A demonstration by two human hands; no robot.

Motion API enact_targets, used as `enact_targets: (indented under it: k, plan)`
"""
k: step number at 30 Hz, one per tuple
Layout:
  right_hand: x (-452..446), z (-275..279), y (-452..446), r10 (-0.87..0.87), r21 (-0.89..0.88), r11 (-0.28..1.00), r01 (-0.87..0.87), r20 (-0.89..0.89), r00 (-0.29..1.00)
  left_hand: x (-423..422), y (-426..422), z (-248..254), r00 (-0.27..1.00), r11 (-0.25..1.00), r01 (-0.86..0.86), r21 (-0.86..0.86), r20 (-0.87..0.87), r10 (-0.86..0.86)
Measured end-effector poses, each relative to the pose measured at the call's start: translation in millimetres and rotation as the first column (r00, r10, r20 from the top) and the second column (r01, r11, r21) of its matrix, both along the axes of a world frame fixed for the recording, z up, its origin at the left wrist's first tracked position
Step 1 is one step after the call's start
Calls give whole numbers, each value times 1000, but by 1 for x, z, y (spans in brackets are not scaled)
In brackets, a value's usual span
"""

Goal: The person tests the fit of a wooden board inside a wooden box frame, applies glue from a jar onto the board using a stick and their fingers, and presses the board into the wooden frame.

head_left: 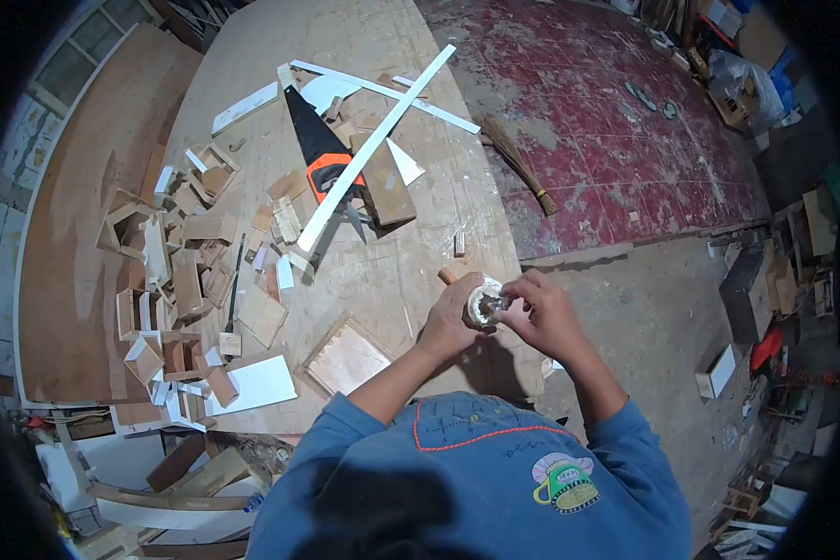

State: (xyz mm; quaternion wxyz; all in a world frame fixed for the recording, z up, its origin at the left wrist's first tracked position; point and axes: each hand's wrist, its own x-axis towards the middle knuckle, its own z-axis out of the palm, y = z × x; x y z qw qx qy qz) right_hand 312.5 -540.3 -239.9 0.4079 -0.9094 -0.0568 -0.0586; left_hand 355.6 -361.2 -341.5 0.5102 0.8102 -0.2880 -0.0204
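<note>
My left hand (448, 319) is wrapped round a small round thing with a rough white rim (473, 306) and a dark middle; it looks like a small tub, but I cannot tell its kind. My right hand (546, 315) is beside it, thumb and fingers closed together at its opening. What those fingers hold, if anything, is too small to make out. Both hands are over the near right edge of the wooden worktable (439, 359). Just beyond the left hand lie a short piece of wood (448, 276) and a small wooden block (459, 245).
A handsaw (313, 131) with an orange and black handle lies under a long white strip (383, 140), near pliers (357, 222). Several small wooden boxes and offcuts (191, 285) crowd the left. A square wooden frame (348, 359) lies near me; a broom (523, 173) lies beyond the right edge.
</note>
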Motion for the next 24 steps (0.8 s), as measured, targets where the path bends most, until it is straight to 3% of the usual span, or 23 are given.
enact_targets:
  k: [5, 7, 11, 13, 17, 24]
  plan:
    - [-8, 0, -7, 30, -154, 988, -33, -23, 999, 0, -4, 5, 996, 998, 58, -17, 74, -56]
    - [-11, 5, -12, 123, -182, 972, -150, -151, 981, 0, -6, 8, 993, 997, 78, -15, 88, -76]
    - [-19, 5, -17, 166, -227, 957, -179, -74, 983, -1, -10, 6, 982, 997, 71, 12, 174, -72]
    - [-22, 7, -20, -50, 47, 998, 50, -3, 999, -2, -10, 8, 979, 998, 56, 26, 195, -60]
    - [-19, 9, -25, -206, 71, 978, 198, 134, 969, -4, -10, 11, 984, 999, 47, 14, 173, -49]
    - [-25, -2, -10, -69, -63, 995, 73, 68, 995, -4, -8, 5, 986, 998, 28, 52, 164, -36]
